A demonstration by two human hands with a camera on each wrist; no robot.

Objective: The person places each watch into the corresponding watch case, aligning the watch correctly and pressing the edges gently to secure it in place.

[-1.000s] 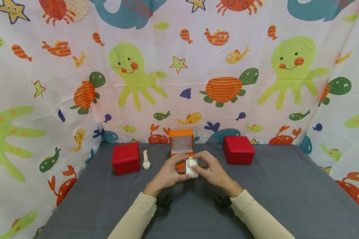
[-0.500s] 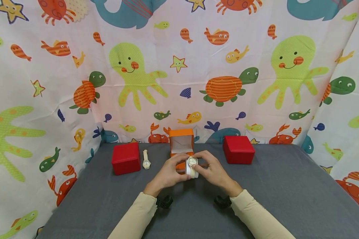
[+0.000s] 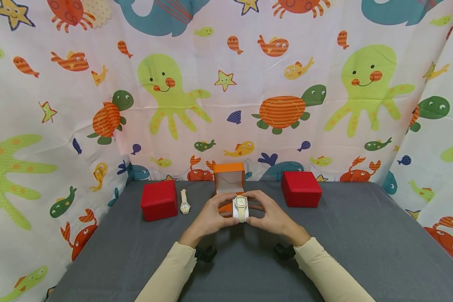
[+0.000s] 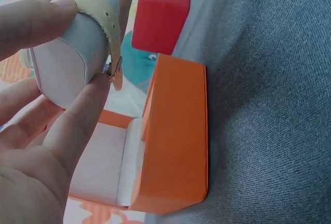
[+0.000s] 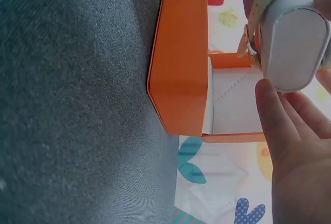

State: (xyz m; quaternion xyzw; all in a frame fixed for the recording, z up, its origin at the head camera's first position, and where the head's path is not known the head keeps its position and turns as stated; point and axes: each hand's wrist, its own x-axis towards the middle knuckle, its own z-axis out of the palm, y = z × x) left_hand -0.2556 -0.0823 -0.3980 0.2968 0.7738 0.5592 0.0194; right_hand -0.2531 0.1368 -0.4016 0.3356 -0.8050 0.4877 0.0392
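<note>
Both hands hold a white watch pillow with a cream-strapped wristwatch wrapped round it. The watch's dial faces the head camera, its strap running down the front. My left hand grips the pillow's left side, thumb low and fingers behind. On the opposite side, my right hand grips it likewise. The strap's holes and buckle end show at the pillow's back in the left wrist view. Just beyond the hands stands an orange box, lid up and lining pale; the hands partly hide its base.
One red box stands to the left, with a second cream watch lying beside it. Another red box stands at the right rear. A dark grey cloth covers the table, and a sea-animal printed curtain hangs behind.
The pillow and watch have shifted slightly up and left and turned more squarely forward. My right thumb has slid off the strap's front to the pillow's lower right side.
</note>
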